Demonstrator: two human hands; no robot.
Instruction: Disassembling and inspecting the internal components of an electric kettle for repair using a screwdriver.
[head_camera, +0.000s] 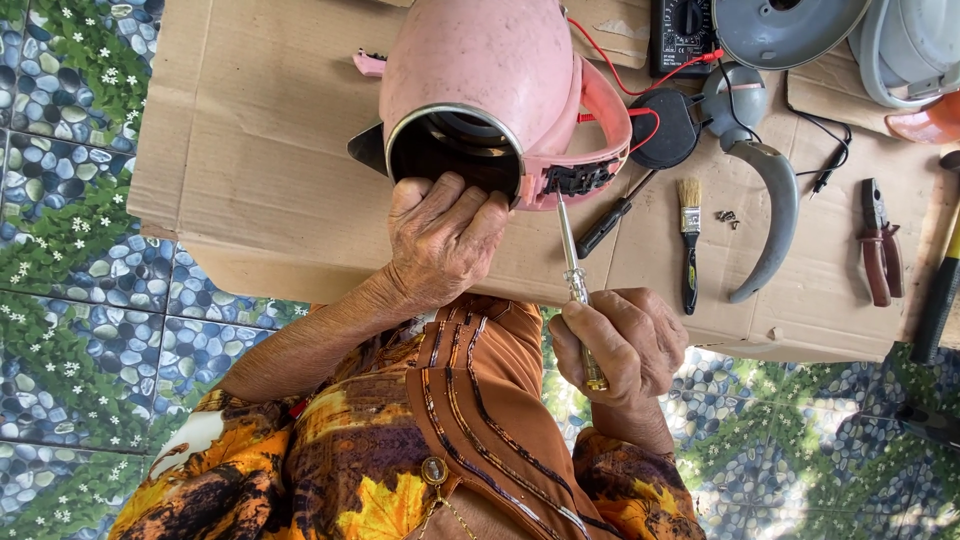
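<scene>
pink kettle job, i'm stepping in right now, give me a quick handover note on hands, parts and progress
Left hand: grips the rim of the pink plastic electric kettle, which lies on its side on the flattened cardboard sheet.
Right hand: holds a clear-handled screwdriver, tip at the kettle's opened handle base.
Done: base seems off; loose screws lie by the small paintbrush.
Left: whatever remains inside the handle; hidden from here.
</scene>
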